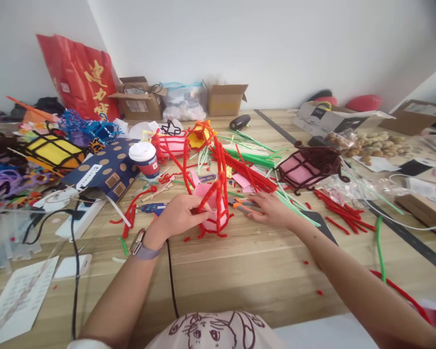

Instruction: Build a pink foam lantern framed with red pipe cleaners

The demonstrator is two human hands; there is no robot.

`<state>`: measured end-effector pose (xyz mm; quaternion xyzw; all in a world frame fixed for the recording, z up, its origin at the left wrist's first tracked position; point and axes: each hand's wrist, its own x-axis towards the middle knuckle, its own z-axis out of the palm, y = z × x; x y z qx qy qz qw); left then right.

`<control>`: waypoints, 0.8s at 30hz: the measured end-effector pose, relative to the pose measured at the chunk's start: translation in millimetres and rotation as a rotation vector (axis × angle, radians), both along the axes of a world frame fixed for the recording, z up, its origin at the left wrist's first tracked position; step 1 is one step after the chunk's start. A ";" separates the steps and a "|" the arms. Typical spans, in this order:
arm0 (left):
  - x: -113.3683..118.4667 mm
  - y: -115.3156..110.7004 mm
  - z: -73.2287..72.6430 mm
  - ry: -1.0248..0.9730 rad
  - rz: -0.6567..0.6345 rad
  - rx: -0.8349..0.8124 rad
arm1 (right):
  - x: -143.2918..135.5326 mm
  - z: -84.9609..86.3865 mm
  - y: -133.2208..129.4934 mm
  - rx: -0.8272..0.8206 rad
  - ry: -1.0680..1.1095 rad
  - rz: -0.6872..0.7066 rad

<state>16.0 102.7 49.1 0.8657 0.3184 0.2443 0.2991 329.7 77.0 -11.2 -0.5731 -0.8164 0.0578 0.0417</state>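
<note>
A small lantern frame of red pipe cleaners with pink panels [223, 213] stands upright on the wooden table in front of me. My left hand [183, 215] pinches the frame's left side, thumb and fingers closed on a red stem. To the right, my right hand [271, 208] lies over the orange and grey handles of pliers [247, 207], its fingers around them near the tabletop. A blue glue gun [152, 208] lies just behind my left hand, partly hidden by it.
A lidded paper cup [144, 159] stands at the back left beside a dotted blue box [107, 167]. Red pipe cleaners [249, 169] lie behind the lantern. A brown and pink lantern [307, 167] is at right. A black cable [171, 276] crosses the front.
</note>
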 end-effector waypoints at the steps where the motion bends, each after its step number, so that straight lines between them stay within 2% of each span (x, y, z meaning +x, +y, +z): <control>1: 0.6 -0.2 0.8 0.003 0.011 -0.012 | 3.4 0.5 -2.9 0.008 0.012 -0.012; 5: 3.4 0.5 4.8 0.025 0.045 -0.029 | 22.5 7.3 -12.8 -0.016 0.017 -0.062; 9: 4.2 2.7 7.8 0.033 0.115 0.017 | 47.7 22.7 -26.3 -0.082 0.015 -0.115; 13: 5.4 2.5 8.7 0.005 0.177 -0.017 | 70.9 33.2 -49.0 -0.105 0.198 -0.219; 16: 8.6 1.2 8.9 -0.003 0.192 -0.016 | 71.2 28.3 -71.1 -0.155 0.486 -0.353; 18: 11.5 -0.6 10.3 0.038 0.221 0.048 | 57.0 18.0 -85.8 -0.223 0.785 -0.430; 20: 14.4 -3.6 13.6 0.098 0.263 0.140 | 32.5 5.0 -98.5 -0.373 1.196 -0.399; 21: 15.9 -5.6 15.9 0.124 0.280 0.174 | 17.9 -1.0 -104.0 -0.439 1.384 -0.341; 24: 20.4 -12.9 23.9 0.209 0.309 0.204 | -25.9 -10.6 -117.7 -0.675 1.725 -0.166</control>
